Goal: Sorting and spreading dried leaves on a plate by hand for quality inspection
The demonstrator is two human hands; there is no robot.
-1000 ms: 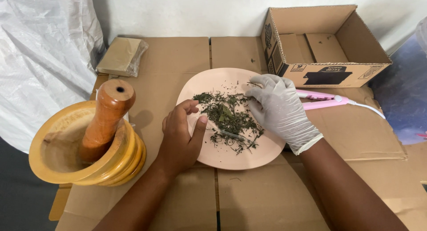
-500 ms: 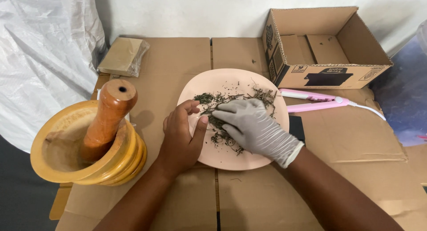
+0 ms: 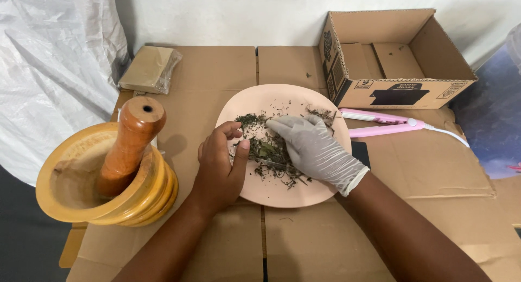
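A pink round plate lies on flattened cardboard and carries a loose heap of dried green herbs. My bare left hand rests at the plate's left rim, thumb and fingers curled against the herbs. My right hand wears a pale grey glove and lies palm down over the heap's right side, fingers spread and pointing left. Part of the herbs is hidden beneath it. A few herb bits sit apart near the plate's far right.
A yellow wooden mortar with a brown pestle stands at the left. An open cardboard box is at the back right, a pink hair straightener in front of it. A wrapped tan block lies far left; white plastic sheeting hangs beside it.
My gloved right hand has swept left across the plate, from its right rim onto the herb heap, gathering the herbs toward my left hand. The left hand has stayed in place.
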